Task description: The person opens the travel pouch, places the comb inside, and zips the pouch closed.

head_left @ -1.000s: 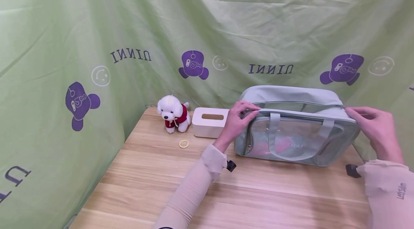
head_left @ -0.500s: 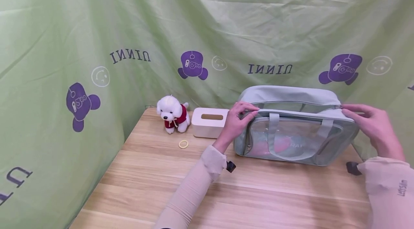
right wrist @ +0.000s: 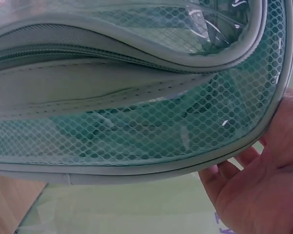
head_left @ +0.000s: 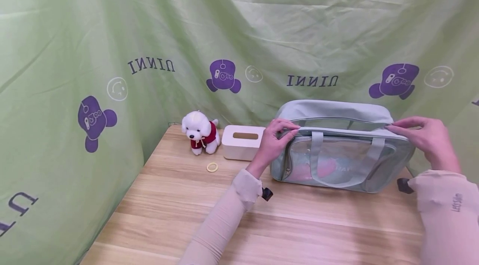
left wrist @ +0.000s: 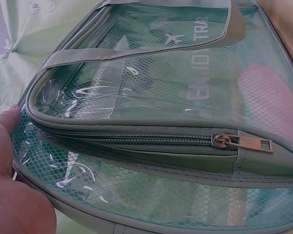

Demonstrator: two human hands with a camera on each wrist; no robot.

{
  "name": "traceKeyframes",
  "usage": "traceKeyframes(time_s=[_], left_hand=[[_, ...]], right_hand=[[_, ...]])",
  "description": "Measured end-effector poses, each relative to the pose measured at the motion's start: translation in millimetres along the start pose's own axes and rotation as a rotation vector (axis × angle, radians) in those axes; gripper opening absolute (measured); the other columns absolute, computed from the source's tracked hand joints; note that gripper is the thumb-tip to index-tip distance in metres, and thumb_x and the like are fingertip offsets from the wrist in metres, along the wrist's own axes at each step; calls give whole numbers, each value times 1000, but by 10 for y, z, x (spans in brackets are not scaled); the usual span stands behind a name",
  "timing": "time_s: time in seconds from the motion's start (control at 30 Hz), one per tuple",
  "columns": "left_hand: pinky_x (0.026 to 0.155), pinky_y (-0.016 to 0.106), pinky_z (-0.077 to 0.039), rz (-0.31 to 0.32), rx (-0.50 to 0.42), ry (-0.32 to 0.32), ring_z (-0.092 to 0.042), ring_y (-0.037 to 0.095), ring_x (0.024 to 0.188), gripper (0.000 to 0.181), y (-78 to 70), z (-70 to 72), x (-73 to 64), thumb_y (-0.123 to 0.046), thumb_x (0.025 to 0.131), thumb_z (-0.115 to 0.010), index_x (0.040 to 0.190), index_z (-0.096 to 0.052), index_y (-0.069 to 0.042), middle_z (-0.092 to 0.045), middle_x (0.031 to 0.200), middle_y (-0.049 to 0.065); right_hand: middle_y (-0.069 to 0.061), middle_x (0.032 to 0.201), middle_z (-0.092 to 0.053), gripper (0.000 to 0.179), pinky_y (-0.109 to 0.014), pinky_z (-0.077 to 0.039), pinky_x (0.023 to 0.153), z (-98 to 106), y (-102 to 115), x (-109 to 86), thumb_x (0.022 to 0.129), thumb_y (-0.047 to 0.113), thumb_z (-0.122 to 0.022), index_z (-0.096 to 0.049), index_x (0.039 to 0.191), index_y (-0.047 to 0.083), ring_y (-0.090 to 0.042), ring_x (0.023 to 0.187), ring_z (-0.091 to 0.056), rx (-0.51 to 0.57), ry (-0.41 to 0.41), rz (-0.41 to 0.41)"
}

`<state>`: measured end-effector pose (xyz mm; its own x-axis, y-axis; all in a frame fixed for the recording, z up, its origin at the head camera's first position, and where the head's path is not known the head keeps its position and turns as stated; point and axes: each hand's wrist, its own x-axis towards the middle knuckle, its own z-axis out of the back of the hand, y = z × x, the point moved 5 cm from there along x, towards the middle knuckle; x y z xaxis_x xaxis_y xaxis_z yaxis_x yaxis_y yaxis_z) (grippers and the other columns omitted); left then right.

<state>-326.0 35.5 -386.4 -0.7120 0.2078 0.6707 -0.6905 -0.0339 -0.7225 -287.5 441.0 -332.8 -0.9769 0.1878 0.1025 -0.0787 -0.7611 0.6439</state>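
A pale green travel bag [head_left: 292,111] with clear mesh panels stands upright on the table, its top opening gaping. My left hand [head_left: 270,142] pinches the front top edge near the left corner; thumb and fingers show at that edge in the left wrist view. At the right end of the opening, my right hand [head_left: 430,138] pinches the top zipper; its pull is hidden behind the fingertips. A strap handle [head_left: 317,152] hangs down the front. Through the clear panel shows a rounded pink shape [left wrist: 268,92]. The front pocket has a gold zipper pull [left wrist: 251,142].
Left of the bag stands a white tissue box [head_left: 239,152], partly behind my left hand. Beside it sits a white toy dog [head_left: 200,130] in a red top. A small yellow ring [head_left: 212,167] lies on the wooden table [head_left: 179,206]. Green printed cloth [head_left: 187,28] hangs behind.
My right hand has slid left along the bag's top edge, and the right end of the opening has moved left with it. The left hand and the bag stay in place.
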Motion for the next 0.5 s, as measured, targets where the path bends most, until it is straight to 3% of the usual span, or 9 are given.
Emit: traceKeyframes(time_s=[0.27,0.5], left_hand=[[117,32,-39,-29,-6,-10,-65,22,112,16,-3,-11,5,-8,92,-77,108,-77,-5,-75,111,10],[107,29,-47,-40,5,-12,-62,14,114,14,18,-15,-5,-12,94,-76,107,-79,-8,-75,111,6]], right_hand=[[49,83,-47,10,-24,-39,73,-26,-29,-32,91,52,-76,-77,99,45,6,90,-43,62,-34,0],[46,85,-54,14,-19,-42,66,-47,-52,-50,93,47,-76,-78,105,41,9,84,-47,120,-16,20]])
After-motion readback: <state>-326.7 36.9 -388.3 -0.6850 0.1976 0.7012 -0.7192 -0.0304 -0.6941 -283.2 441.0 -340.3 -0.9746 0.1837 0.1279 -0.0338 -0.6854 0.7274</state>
